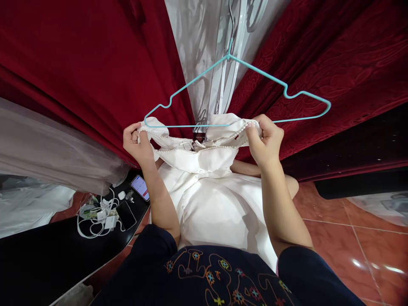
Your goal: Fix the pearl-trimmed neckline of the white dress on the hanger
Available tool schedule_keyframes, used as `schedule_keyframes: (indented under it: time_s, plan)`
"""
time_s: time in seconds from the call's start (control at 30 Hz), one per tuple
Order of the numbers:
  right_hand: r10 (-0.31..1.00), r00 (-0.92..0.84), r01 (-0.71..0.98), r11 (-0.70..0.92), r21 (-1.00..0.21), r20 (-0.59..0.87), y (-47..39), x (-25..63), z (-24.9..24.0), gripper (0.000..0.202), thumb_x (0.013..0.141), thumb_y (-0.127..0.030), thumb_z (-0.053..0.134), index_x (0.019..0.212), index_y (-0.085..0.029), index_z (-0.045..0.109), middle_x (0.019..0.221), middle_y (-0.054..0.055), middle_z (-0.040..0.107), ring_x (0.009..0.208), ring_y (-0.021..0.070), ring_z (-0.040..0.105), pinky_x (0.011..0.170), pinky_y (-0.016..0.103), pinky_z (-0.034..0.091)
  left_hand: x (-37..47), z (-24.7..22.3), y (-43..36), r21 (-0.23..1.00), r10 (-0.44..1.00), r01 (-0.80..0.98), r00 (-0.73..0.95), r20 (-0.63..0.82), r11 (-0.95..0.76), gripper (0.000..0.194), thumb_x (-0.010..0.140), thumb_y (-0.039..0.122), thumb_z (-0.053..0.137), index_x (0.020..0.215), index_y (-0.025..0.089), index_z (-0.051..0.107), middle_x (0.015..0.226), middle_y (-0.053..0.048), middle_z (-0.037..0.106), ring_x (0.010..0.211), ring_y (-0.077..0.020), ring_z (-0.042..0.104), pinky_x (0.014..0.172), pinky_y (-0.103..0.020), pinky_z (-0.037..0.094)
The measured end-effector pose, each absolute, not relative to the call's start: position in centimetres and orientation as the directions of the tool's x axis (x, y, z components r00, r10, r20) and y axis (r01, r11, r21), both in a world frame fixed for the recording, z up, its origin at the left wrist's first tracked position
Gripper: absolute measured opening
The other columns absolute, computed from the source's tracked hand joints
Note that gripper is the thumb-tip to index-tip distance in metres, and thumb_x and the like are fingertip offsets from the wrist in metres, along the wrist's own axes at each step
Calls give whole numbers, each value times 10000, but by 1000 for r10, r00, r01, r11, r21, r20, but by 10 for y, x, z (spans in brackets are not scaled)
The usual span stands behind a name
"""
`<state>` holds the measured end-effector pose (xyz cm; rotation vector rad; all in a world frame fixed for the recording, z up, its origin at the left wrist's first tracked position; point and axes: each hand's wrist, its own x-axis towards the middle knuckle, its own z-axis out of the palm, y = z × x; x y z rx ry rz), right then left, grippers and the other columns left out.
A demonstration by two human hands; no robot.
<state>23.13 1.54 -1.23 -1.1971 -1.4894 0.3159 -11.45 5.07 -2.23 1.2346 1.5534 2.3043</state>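
Note:
A white dress [219, 204] with pearl-like beads along its neckline lies over my lap, its top raised in front of me. My left hand [137, 142] pinches the dress at its left shoulder. At the right shoulder, my right hand [265, 138] grips the beaded edge between thumb and fingers. A light blue hanger [259, 71] hangs by its hook just beyond the dress. The hanger's left end lies in front of the left sleeve, while its lower bar passes behind the fabric near my right hand.
Red curtains [127, 63] hang on both sides of a sheer white one [204, 51]. On the black bench [47, 250] at the left are a lit phone [140, 187], a dark phone [126, 215] and tangled white cables [92, 231]. The floor [338, 238] is red tile.

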Motion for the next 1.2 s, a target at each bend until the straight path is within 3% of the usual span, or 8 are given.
schedule_keyframes:
  time_s: [0.23, 0.37, 0.5, 0.67, 0.8, 0.9, 1.03, 1.2]
  plan:
    - [813, 170, 501, 415, -759, 557, 10, 234, -9, 405, 1012, -536, 599, 797, -194, 615, 666, -21, 518, 630, 97, 439, 606, 268, 349, -112, 35, 68, 743, 504, 402, -555, 662, -535, 162, 863, 166, 816, 846, 196, 658, 674, 59, 518, 567, -67, 474, 580, -282, 335]
    - [803, 178, 463, 441, -769, 568, 13, 230, -16, 416, 1010, -566, 600, 806, -204, 615, 682, -20, 520, 632, 102, 444, 607, 269, 361, -86, 60, 70, 709, 588, 416, -396, 705, -569, 223, 857, -11, 775, 850, 195, 687, 594, 94, 350, 535, -64, 310, 583, -281, 340]
    - [791, 195, 440, 458, -773, 580, 17, 228, -22, 417, 1007, -581, 605, 815, -211, 626, 691, -24, 519, 630, 101, 441, 612, 265, 373, -65, 63, 64, 754, 695, 312, -296, 655, -578, 221, 841, 69, 870, 935, 221, 740, 745, 45, 528, 688, -123, 513, 735, -304, 476]
    - [781, 205, 452, 459, -765, 590, 18, 230, -23, 435, 1010, -600, 595, 815, -213, 627, 696, -23, 520, 640, 105, 452, 619, 265, 386, -50, 44, 39, 703, 647, 202, -281, 709, -682, 105, 937, 275, 832, 1014, 214, 794, 867, -9, 652, 786, -140, 577, 759, -304, 479]
    - [778, 205, 443, 466, -765, 593, 19, 229, -25, 428, 1017, -593, 586, 826, -214, 636, 725, -15, 547, 663, 113, 477, 635, 271, 401, -38, 13, 23, 943, 935, 7, -126, 331, -333, 437, 992, 567, 696, 815, 175, 774, 717, -43, 707, 629, -144, 613, 607, -296, 456]
    - [780, 206, 431, 470, -771, 591, 21, 226, -28, 417, 1023, -575, 580, 827, -213, 641, 730, -14, 555, 669, 116, 491, 630, 270, 403, -25, -8, 25, 995, 995, -96, 91, 38, -29, 574, 952, 732, 648, 986, 173, 775, 942, -123, 819, 786, -211, 763, 717, -326, 570]
    - [768, 220, 410, 487, -771, 602, 21, 216, -33, 410, 1026, -566, 579, 831, -211, 642, 738, -13, 573, 673, 115, 515, 639, 269, 435, 0, -14, 30, 860, 979, -472, -43, 198, -194, 487, 945, 695, 688, 1141, 250, 656, 1296, -104, 761, 1290, -266, 736, 1137, -456, 560]
    - [680, 310, 379, 552, -742, 664, 13, 202, -46, 320, 1011, -525, 619, 1044, -224, 723, 962, 33, 690, 850, 149, 659, 801, 330, 564, 18, -7, 25, 762, 926, -526, -219, 307, -377, 466, 913, 635, 777, 911, 262, 497, 802, 30, 516, 918, -166, 719, 1117, -417, 582]
